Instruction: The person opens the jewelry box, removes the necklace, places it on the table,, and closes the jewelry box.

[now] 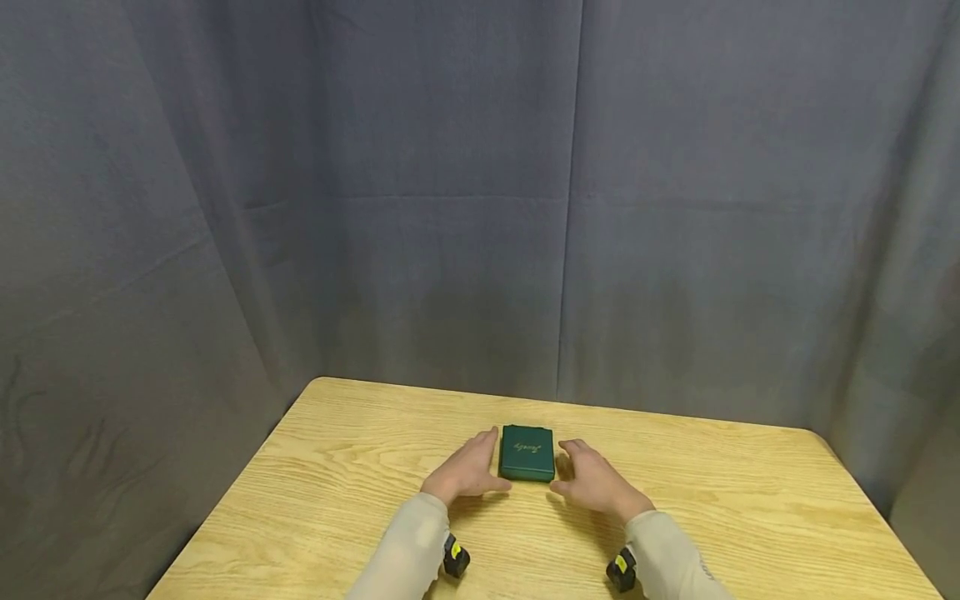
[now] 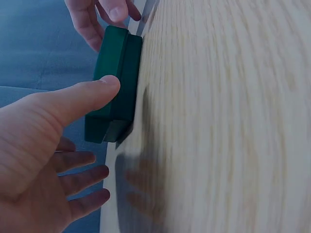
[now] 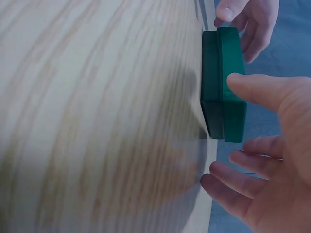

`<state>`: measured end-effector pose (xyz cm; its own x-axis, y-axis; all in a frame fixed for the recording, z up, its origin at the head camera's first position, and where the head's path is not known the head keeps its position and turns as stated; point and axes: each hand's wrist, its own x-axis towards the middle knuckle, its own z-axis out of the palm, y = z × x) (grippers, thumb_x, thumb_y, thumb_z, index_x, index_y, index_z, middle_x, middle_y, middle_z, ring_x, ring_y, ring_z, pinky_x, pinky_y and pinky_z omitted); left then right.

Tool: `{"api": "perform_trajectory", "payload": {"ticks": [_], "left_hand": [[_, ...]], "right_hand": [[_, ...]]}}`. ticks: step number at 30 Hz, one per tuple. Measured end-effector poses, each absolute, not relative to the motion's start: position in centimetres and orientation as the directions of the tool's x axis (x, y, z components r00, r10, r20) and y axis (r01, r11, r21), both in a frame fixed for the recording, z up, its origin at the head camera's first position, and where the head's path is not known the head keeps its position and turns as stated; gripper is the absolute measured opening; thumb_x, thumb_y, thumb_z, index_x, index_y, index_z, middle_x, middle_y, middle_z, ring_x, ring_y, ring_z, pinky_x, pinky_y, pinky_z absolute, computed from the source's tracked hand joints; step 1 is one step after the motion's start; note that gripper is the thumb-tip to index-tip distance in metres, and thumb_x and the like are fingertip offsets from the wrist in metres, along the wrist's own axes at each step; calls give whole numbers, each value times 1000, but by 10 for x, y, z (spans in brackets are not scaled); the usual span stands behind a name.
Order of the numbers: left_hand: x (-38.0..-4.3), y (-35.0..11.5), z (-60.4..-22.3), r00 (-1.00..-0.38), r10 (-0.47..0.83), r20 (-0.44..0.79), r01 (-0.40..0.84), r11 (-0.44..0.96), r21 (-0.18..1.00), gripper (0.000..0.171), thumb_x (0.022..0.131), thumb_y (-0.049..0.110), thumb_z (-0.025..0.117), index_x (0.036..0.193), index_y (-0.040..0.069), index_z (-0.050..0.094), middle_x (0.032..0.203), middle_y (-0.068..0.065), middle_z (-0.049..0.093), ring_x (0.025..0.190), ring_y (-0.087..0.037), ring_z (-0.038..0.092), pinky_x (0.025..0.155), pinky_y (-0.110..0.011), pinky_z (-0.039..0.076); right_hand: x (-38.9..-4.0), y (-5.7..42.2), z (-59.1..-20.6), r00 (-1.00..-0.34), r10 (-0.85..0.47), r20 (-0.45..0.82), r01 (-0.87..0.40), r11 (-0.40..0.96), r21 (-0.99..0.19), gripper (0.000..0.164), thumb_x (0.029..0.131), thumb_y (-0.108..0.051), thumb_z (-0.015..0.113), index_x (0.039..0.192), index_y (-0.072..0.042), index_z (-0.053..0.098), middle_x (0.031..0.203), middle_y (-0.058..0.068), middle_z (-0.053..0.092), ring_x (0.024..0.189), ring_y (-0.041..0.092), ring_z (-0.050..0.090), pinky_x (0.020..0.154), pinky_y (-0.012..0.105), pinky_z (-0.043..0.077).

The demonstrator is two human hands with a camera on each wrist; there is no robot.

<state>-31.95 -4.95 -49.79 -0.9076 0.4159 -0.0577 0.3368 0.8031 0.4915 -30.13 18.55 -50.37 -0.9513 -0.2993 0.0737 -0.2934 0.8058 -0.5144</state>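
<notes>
A small dark green box (image 1: pixel 527 455) with gold lettering on its lid lies closed on the wooden table. On its left side, my left hand (image 1: pixel 469 468) is held with thumb and fingers spread, close to the box. My right hand (image 1: pixel 593 481) mirrors it on the other side, fingers apart and relaxed. In the left wrist view the green box (image 2: pixel 116 82) stands beyond the left thumb, which overlaps it; contact is unclear. The right wrist view has the box (image 3: pixel 223 87) behind the right thumb in the same manner. Neither hand grips it.
The light wood table (image 1: pixel 337 483) has rounded back corners. Grey-blue curtains (image 1: pixel 450 208) hang behind it and along both sides. A black wrist device (image 1: pixel 455 557) sits under the left sleeve, with another device (image 1: pixel 622 570) at the right one.
</notes>
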Motion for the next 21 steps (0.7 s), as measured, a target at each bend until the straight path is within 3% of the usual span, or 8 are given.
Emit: {"api": "perform_trajectory", "payload": {"ticks": [21], "left_hand": [[-337,-39,-504,-888,458,-39,382,783,490,104,74,38,81,150,3,19,152,-13,25,134,-31,34,103,-44,35]], "right_hand": [[-316,178,-506,-943,-321,91,-319,788,-527,88,74,-26,80,143,3,34,148,20,31,132,37,34,103,51,32]]}}
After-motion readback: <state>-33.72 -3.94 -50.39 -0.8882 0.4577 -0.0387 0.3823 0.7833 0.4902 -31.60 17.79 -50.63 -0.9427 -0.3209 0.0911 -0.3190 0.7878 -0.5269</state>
